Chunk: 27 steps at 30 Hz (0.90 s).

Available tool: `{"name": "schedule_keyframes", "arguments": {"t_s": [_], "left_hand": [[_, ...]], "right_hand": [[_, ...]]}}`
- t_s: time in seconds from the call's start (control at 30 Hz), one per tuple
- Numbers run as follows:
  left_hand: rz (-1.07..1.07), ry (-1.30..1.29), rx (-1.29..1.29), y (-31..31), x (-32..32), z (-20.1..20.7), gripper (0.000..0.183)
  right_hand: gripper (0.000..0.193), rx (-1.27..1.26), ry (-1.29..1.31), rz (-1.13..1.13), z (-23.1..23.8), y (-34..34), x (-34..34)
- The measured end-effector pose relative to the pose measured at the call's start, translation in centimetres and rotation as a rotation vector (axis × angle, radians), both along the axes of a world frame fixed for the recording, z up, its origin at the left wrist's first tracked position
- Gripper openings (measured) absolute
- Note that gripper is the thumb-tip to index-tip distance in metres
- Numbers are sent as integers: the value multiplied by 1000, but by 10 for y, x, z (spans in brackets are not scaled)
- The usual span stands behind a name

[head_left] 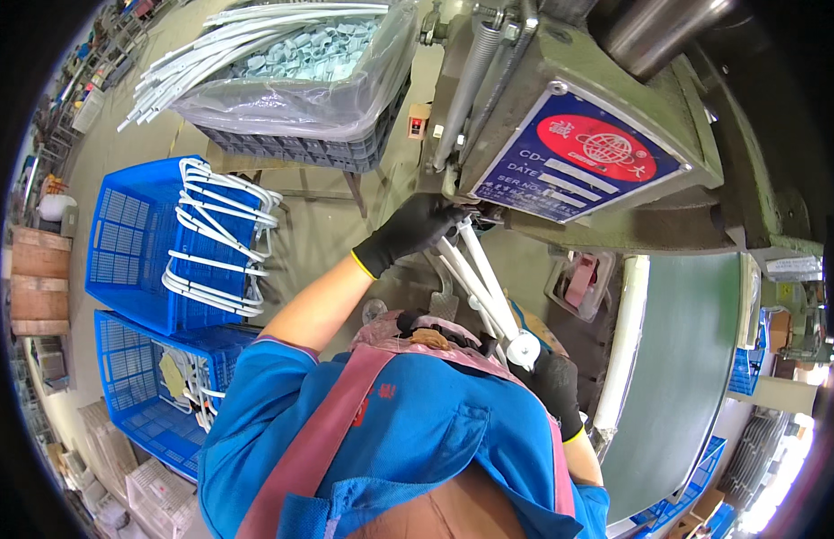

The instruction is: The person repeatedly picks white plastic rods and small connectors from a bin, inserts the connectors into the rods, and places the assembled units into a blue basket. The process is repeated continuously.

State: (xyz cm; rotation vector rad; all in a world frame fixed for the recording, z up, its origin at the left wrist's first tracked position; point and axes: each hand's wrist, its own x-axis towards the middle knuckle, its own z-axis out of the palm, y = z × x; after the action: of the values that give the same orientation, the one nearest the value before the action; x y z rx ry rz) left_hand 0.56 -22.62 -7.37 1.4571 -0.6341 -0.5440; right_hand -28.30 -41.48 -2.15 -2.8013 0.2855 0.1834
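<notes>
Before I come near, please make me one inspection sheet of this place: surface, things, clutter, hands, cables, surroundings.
Surface: green tabletop, at the right.
Job's things: white tubes, slanting between left hand and right hand; round disc at lower end.
Clutter: two blue crates with bent tubes; plastic-lined grey crate with pale pieces.
Hands: both black-gloved; left at the tubes' upper end, right beside the disc; grips partly hidden.
Cables: none I can make out.
Surroundings: machine, upper right, springs on its side.
</notes>
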Motion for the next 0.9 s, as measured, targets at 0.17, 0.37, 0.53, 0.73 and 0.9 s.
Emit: {"name": "schedule_keyframes", "arguments": {"t_s": [0.17, 0.37, 0.53, 0.73, 0.9], "left_hand": [[13, -32, 93, 5, -3, 3, 37], [4, -58, 56, 3, -3, 8, 36], [-8, -123, 194, -2, -2, -16, 36], [234, -491, 223, -11, -5, -50, 39], [240, -533, 122, 10, -17, -49, 33]], "right_hand": [[37, 90, 41, -38, -4, 4, 0], [34, -9, 161, -30, 4, 7, 9], [34, 86, 28, 58, 11, -3, 13], [32, 80, 134, -125, -9, 4, 12], [27, -109, 98, -259, -22, 2, 17]]}}
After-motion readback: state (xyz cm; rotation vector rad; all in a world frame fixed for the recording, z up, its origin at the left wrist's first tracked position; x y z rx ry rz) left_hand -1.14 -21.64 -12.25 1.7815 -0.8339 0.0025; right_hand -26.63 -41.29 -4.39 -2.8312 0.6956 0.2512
